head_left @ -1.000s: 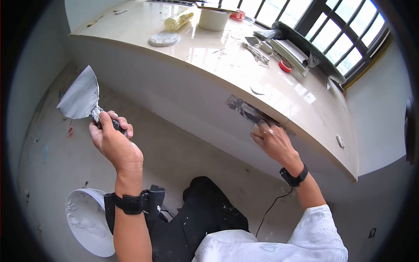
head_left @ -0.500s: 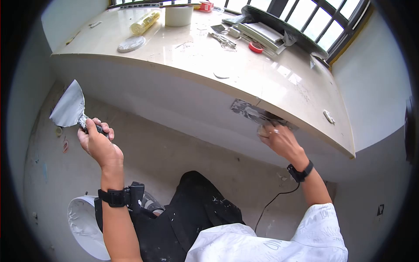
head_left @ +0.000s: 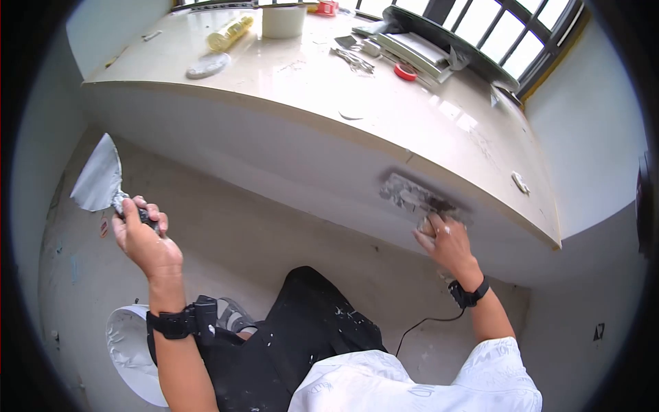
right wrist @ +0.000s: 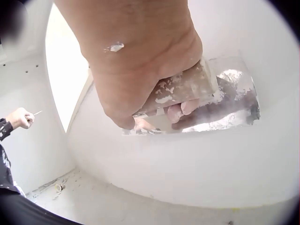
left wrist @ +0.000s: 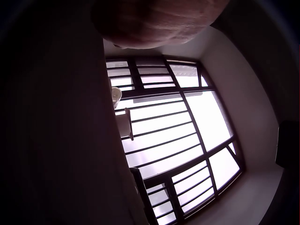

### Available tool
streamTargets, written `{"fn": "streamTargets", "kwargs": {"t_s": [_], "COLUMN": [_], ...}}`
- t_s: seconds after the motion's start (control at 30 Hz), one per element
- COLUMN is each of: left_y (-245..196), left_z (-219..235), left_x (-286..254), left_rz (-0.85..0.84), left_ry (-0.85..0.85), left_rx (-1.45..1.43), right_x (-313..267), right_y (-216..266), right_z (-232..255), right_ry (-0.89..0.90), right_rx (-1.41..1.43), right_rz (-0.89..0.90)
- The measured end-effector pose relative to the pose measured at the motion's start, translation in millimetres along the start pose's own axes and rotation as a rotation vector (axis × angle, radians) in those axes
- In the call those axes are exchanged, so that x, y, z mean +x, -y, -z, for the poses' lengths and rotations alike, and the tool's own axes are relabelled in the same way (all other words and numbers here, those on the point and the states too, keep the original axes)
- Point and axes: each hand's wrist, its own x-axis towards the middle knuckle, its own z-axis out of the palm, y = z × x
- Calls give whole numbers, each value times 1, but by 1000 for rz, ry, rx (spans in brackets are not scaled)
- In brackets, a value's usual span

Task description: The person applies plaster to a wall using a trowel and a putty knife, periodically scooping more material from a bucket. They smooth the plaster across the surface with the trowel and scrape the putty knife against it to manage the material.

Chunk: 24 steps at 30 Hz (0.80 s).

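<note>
My right hand [head_left: 443,237] grips a broad, plaster-smeared putty knife [head_left: 414,195] and presses its blade flat against the white wall face [head_left: 274,147] just under the beige stone slab [head_left: 384,117]. In the right wrist view the fingers of the right hand [right wrist: 140,79] curl over the blade [right wrist: 229,93], which lies on the white surface. My left hand [head_left: 141,237] holds a second wide putty knife [head_left: 96,182] by its handle. That blade points up and stays clear of the wall at the far left. The left wrist view shows only a dark part of the hand [left wrist: 154,18] and window bars.
A white bucket [head_left: 127,350] with plaster stands on the floor by my left knee. On the slab lie a tape roll [head_left: 283,20], a yellow tube [head_left: 230,33], a round disc [head_left: 206,66], a red tape ring [head_left: 405,72] and small tools. A black cable [head_left: 425,319] runs along the floor.
The right hand has drawn its blade down and to the right, away from the slab's lower edge. The left hand with its knife has drifted slightly down and left.
</note>
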Motion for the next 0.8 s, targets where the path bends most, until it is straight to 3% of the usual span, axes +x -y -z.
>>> {"fn": "streamTargets", "kwargs": {"t_s": [0.17,0.27,0.37,0.43,0.47,0.53,0.63,0.73,0.8], "left_y": [5,8,13,8,9,5,-5,-15,-18], "left_z": [-12,-15,-29,-40,-41,-38,-24,-18,-11], "left_x": [-1,2,-8,-15,-14,-9,-1,6,10], "left_rz": [37,39,17,13,7,55,73,105,92], "left_ry": [12,74,77,92,86,13,-70,-180,-223], "left_rx": [-49,-54,-81,-131,-151,-221,-264,-257,-292], "right_x": [53,56,65,80,83,80,105,149,184], "right_y": [5,16,43,65,74,105,171,233,267], "right_z": [19,-7,-35,-59,-69,-97,-88,-80,-99], "right_ry": [110,-32,94,479,448,169,181,129,36], "right_rx": [-56,0,-39,160,162,236,474,424,426], "right_rz": [48,120,208,161,204,332,405,474,419]}}
